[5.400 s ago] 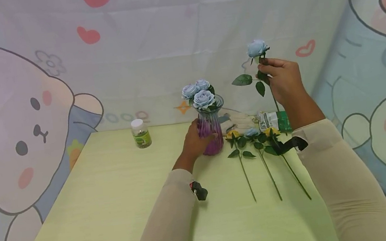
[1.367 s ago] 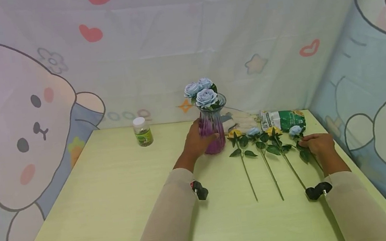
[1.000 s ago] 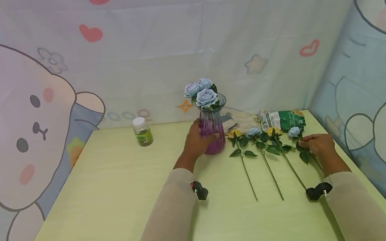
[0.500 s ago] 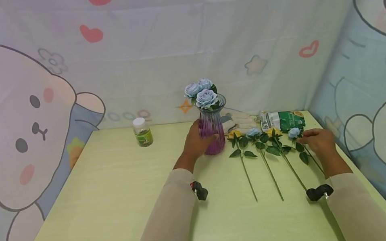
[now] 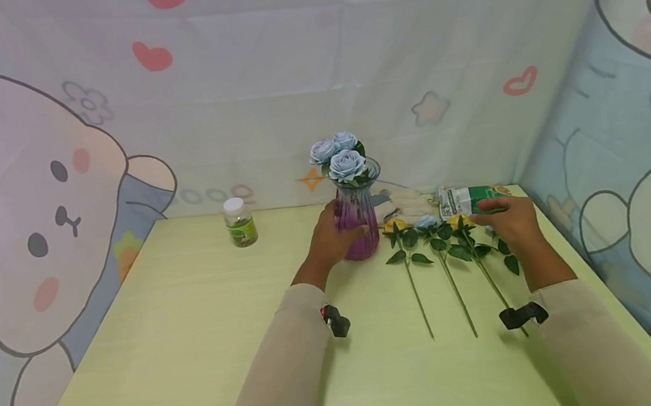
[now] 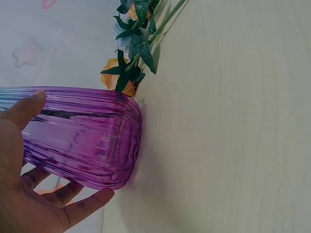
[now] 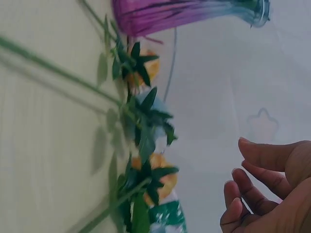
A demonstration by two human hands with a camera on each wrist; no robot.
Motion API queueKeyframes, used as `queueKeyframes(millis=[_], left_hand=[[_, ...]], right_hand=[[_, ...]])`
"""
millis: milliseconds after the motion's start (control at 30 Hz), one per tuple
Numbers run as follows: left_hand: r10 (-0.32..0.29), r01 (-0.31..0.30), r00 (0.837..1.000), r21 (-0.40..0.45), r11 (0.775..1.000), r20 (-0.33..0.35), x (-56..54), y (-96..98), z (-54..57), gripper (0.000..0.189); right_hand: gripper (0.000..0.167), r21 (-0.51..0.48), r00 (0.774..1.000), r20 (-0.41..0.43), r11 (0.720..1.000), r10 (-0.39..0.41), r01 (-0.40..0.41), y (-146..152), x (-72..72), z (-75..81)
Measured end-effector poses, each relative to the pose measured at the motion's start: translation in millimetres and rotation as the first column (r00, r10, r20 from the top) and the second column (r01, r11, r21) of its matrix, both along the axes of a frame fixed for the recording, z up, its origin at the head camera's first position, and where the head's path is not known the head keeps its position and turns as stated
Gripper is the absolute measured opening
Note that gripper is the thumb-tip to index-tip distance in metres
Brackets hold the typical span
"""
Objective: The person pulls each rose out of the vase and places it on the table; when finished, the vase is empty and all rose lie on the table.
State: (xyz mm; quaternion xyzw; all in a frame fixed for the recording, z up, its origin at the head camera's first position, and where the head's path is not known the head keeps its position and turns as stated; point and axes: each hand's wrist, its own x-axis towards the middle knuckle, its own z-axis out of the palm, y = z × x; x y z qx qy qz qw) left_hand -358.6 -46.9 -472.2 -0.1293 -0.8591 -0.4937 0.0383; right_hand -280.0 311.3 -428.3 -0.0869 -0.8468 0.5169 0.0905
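Note:
A ribbed glass vase (image 5: pixel 358 216), purple at the base and bluish at the rim, stands upright with several pale blue roses (image 5: pixel 348 165) in its mouth. My left hand (image 5: pixel 330 237) grips its side, thumb and fingers around the purple part (image 6: pixel 82 138) in the left wrist view. My right hand (image 5: pixel 511 220) hovers over the right end of a row of roses, holding nothing; in the right wrist view its fingers (image 7: pixel 255 196) are loosely bent. The row has a yellow rose (image 5: pixel 395 225), a blue rose (image 5: pixel 426 221) and another yellow rose (image 5: pixel 457 220). A further blue rose lies mostly hidden under the right hand, leaves (image 5: pixel 511 265) showing.
A green and white packet (image 5: pixel 464 201) lies behind the roses, beside a pair of pale work gloves (image 5: pixel 404 204). A white-capped jar (image 5: pixel 239 222) stands at the back left. A printed cloth backdrop (image 5: pixel 258 68) rises behind the table (image 5: pixel 194 330).
The blue rose my right hand held up earlier was lowered to the table at the row's right end and let go. The right hand then shifted left and up; the left stays on the vase.

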Motion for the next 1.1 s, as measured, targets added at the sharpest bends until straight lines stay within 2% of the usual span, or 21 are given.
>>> queueKeyframes(millis=[267,567,867,1100], left_hand=[[-0.002,0.002,1.000,0.022,1.000,0.007,2.6,0.8,0.5,0.098],[0.001,-0.001,1.000,0.002,1.000,-0.005,7.1,0.0,2.6,0.096],[-0.004,0.004,1.000,-0.005,1.000,0.001,5.3,1.1,1.3,0.097],[-0.015,0.015,1.000,0.013,1.000,-0.003,3.6,2.1,1.6,0.094]], right_hand=[[0.045,-0.005,0.993,-0.080,0.996,0.089,-0.090,-37,-4.8,17.4],[0.046,-0.057,0.972,-0.121,0.976,0.204,-0.212,-73,-15.5,21.9],[0.048,-0.092,0.952,-0.153,0.955,0.266,-0.282,-110,-34.3,9.8],[0.063,-0.149,0.936,-0.186,0.933,0.298,-0.326,-132,-51.9,-3.3]])
